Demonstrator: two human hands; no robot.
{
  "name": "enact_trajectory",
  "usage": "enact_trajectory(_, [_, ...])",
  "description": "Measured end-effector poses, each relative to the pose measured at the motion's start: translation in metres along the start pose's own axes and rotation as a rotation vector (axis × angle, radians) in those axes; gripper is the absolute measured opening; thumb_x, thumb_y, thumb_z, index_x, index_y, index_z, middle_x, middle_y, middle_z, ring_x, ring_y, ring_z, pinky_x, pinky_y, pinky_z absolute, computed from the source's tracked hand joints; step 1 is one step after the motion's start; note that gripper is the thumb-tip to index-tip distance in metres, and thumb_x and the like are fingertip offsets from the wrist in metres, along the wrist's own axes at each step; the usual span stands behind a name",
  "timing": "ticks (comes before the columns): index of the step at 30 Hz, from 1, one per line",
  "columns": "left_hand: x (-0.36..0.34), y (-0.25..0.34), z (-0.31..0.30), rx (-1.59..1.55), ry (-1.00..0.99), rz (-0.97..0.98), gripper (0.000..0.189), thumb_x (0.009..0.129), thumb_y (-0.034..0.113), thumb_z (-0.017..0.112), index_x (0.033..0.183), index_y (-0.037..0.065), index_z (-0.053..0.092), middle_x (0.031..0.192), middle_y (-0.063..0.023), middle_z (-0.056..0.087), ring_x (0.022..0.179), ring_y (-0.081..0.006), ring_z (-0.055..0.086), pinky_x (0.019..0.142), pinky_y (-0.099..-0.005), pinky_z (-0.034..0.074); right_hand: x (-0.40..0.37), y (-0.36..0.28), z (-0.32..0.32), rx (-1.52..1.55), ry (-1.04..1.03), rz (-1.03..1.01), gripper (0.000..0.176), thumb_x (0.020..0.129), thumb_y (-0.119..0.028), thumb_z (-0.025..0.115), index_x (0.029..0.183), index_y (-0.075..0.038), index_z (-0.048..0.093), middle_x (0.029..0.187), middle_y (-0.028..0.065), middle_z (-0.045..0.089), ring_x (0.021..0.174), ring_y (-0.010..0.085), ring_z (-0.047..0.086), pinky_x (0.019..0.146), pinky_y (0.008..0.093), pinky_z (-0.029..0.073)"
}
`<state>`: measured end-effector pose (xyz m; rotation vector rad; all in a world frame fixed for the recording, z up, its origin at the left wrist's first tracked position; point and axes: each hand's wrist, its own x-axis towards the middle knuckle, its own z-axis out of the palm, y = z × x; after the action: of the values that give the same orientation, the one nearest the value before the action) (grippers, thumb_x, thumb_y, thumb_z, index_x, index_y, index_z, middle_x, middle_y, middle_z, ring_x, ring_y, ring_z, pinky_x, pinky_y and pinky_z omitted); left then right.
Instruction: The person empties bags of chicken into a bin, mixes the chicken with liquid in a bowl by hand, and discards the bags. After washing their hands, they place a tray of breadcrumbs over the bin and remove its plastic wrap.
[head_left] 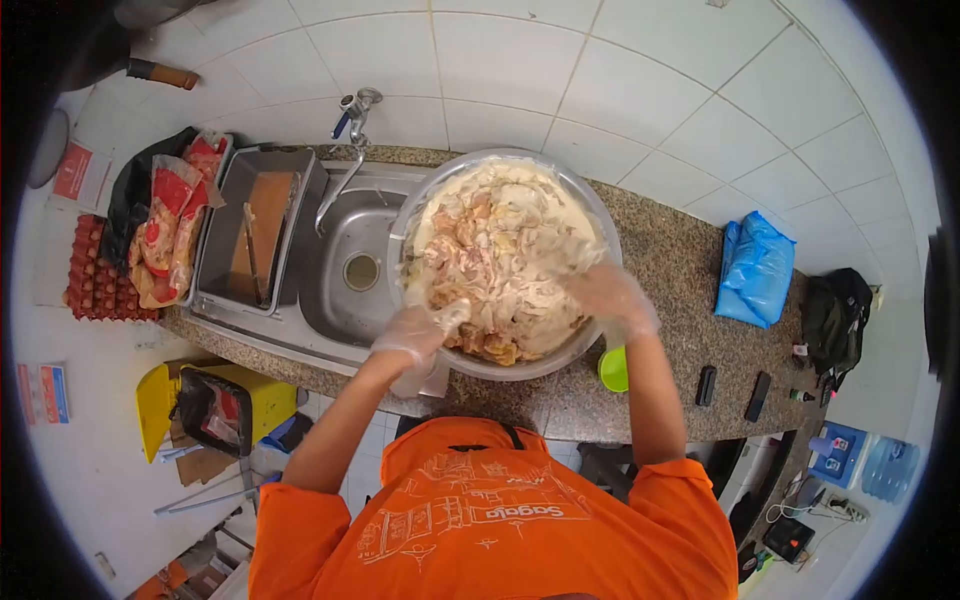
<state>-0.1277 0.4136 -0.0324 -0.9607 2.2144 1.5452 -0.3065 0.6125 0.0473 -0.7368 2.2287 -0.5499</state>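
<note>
One bowl [500, 373] of creamy meat [490, 235] stood at the right edge of one sink [335, 275]. One left hand [415, 335] and one right hand [608, 295], both gloved, were over the meat; I couldn't tell whether either gripped any. One green cup [613, 371] stood beside the bowl.

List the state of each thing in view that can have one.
Large bowl: uncovered, well filled
Mix: pale, wet, lumpy
Left hand: gloved, smeared, at mix
Right hand: gloved, blurred, over mix
Faucet: no running water visible
Gray tub: uncovered, long object inside
Yellow bin: lid open
Green container: contents unclear
Blue package: opening unclear
</note>
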Motion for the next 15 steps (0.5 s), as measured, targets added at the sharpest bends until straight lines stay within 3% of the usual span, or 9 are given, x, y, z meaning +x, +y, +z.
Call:
enact_trajectory(1, [0.000,0.001,0.005,-0.002,0.001,0.001,0.084,0.085,0.041,0.069,0.148,0.006,0.024,0.146,-0.0192,0.041,0.131,-0.0287,0.044,0.108,-0.0417,0.036,0.024,0.030,0.005,0.073,0.099,-0.004,0.057,0.094,-0.049,0.049,0.137,-0.011,0.052,0.135,0.0172,0.054,0.128,0.0330,0.050,0.110,0.0397,0.037])
enact_trajectory(3, [0.004,0.000,0.011,-0.842,-0.132,-0.444,0.077,0.089,0.040,0.065,0.149,0.012,0.026,0.150,-0.0154,0.036,0.136,-0.0309,0.038,0.110,-0.0538,0.031,0.074,0.071,0.013,0.143,0.196,-0.014,0.055,0.093,-0.047,0.053,0.137,-0.013,0.053,0.135,0.0168,0.056,0.127,0.0334,0.051,0.108,0.0388,0.039])
enact_trajectory(4, [0.015,-0.008,0.017,-0.908,-0.183,-0.452,0.070,0.094,0.049,0.051,0.150,0.016,0.026,0.152,-0.0117,0.033,0.138,-0.0323,0.033,0.109,-0.0626,0.027,0.099,0.085,0.016,0.175,0.221,-0.049,0.053,0.091,-0.044,0.056,0.131,-0.010,0.056,0.129,0.0183,0.059,0.121,0.0330,0.054,0.104,0.0392,0.041])
enact_trajectory(6, [0.035,-0.006,0.031,-0.985,-0.125,-0.420,0.067,0.094,0.056,0.043,0.147,0.016,0.032,0.148,-0.0119,0.040,0.135,-0.0331,0.039,0.106,-0.0639,0.030,0.137,0.092,0.014,0.203,0.245,-0.096,0.051,0.088,-0.041,0.059,0.126,-0.006,0.060,0.123,0.0197,0.062,0.116,0.0325,0.058,0.100,0.0396,0.044])
enact_trajectory(7, [0.048,-0.009,0.038,-1.055,-0.073,-0.396,0.068,0.094,0.063,0.035,0.143,0.016,0.039,0.143,-0.0120,0.046,0.131,-0.0340,0.044,0.104,-0.0651,0.033,0.153,0.089,0.014,0.066,0.192,0.053,0.051,0.087,-0.041,0.060,0.123,-0.005,0.061,0.119,0.0197,0.063,0.113,0.0324,0.059,0.097,0.0398,0.045])
enact_trajectory(8, [0.081,-0.032,0.051,-1.116,-0.047,-0.552,0.072,0.094,0.065,0.025,0.141,0.014,0.044,0.141,-0.0117,0.049,0.129,-0.0338,0.047,0.107,-0.0615,0.033,0.165,0.087,0.015,-0.071,0.138,0.202,0.050,0.086,-0.040,0.061,0.120,-0.004,0.062,0.116,0.0196,0.064,0.111,0.0322,0.060,0.095,0.0400,0.047])
enact_trajectory(9, [0.091,-0.034,0.051,-1.124,-0.040,-0.548,0.072,0.094,0.065,0.025,0.141,0.014,0.044,0.141,-0.0117,0.049,0.129,-0.0338,0.047,0.107,-0.0615,0.033,0.178,0.088,0.017,-0.095,0.123,0.218,0.051,0.086,-0.041,0.061,0.121,-0.003,0.061,0.116,0.0199,0.064,0.111,0.0322,0.060,0.095,0.0399,0.047])
enact_trajectory(11, [0.107,-0.040,0.052,-1.411,-0.244,-0.471,0.069,0.095,0.061,0.028,0.139,0.011,0.047,0.138,-0.0130,0.052,0.126,-0.0334,0.050,0.107,-0.0565,0.037,0.197,0.097,0.021,0.005,0.078,0.151,0.052,0.085,-0.041,0.062,0.122,-0.003,0.061,0.117,0.0205,0.063,0.111,0.0324,0.060,0.095,0.0399,0.047])
enact_trajectory(15, [0.131,-0.043,0.046,-1.448,-0.304,-0.484,0.069,0.095,0.060,0.030,0.139,0.009,0.047,0.137,-0.0139,0.053,0.124,-0.0329,0.052,0.106,-0.0526,0.040,0.222,0.104,0.027,0.200,-0.094,0.106,0.055,0.085,-0.041,0.062,0.123,-0.002,0.059,0.119,0.0217,0.062,0.110,0.0327,0.060,0.096,0.0397,0.047])
